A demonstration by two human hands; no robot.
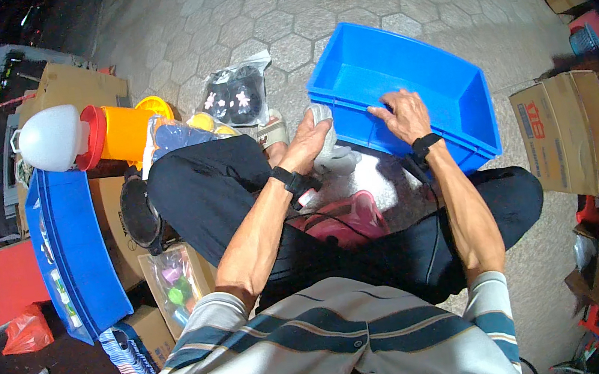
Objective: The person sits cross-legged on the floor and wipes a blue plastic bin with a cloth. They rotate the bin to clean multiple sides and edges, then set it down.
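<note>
A blue plastic bin (343, 60) stands on the floor in front of me, with nothing seen lying in it. My right hand (407, 118) is on its near rim, fingers bent over the edge and gripping it. Bunched in my left hand (306, 143) is a pale grey cloth (339, 157), closed between thumb and fingers. The cloth hangs below the hand, close beside the bin's near left corner. Dark bands sit on both wrists.
A clear bag of black slippers (236, 98) lies left of the bin. Farther left are an orange plastic container (127, 132), a white jug-like piece (51, 139) and a blue crate (76, 246). A cardboard box (563, 133) stands at the right. A pink-red seat (345, 220) shows between my legs.
</note>
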